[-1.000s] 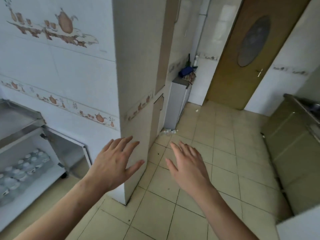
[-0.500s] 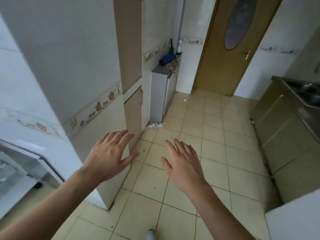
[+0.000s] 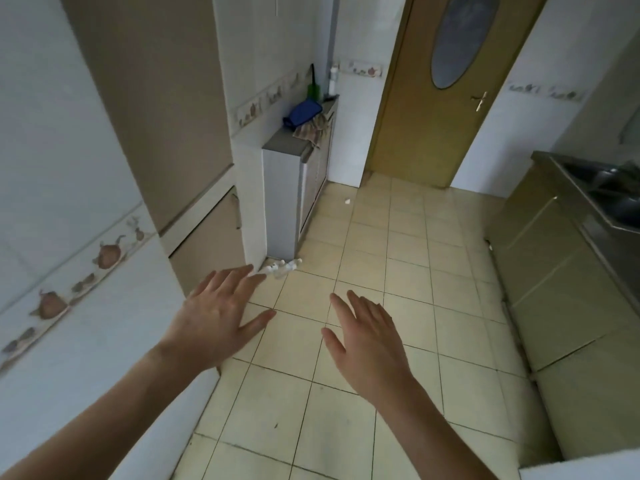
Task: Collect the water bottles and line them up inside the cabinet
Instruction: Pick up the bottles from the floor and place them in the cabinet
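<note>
Several clear water bottles (image 3: 282,267) with white caps lie on the tiled floor at the foot of a small grey cabinet (image 3: 282,199). My left hand (image 3: 218,317) is stretched forward, palm down and fingers apart, its fingertips just short of the bottles in the picture. My right hand (image 3: 367,336) floats beside it, also open with nothing in it, over the floor tiles. The cabinet with the stored bottles is out of view.
A tiled wall corner (image 3: 194,368) juts out on the left beside my left arm. A brown door (image 3: 440,88) stands at the back. Steel counter units (image 3: 568,271) with a sink (image 3: 616,192) line the right side. A blue cloth (image 3: 301,114) lies on the grey cabinet.
The view has swung right and moved forward past the wall corner. The open cabinet with stored bottles has left the frame. The floor bottles are nearer. Both hands stay open.
</note>
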